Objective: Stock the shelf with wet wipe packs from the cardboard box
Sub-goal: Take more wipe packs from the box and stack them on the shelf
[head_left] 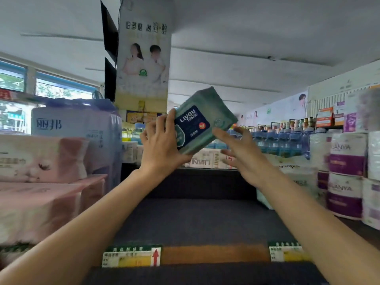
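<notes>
Centrally: left hand (158, 145) grips tilted wet wipe pack (202, 120), hiding its lower-left corner; right hand (242, 153) open, fingertips at blurred pack edge, contact unclear.

A dark shelf (195, 221) with price tags (131, 256) on its front edge carries pink tissue packs (41, 182) at the left and purple-and-white paper rolls (347, 175) at the right

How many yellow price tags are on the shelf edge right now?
2. One price tag sits left of centre on the shelf's front edge; the other sits to the right, partly covered by the right forearm. More may lie outside the view.
</notes>
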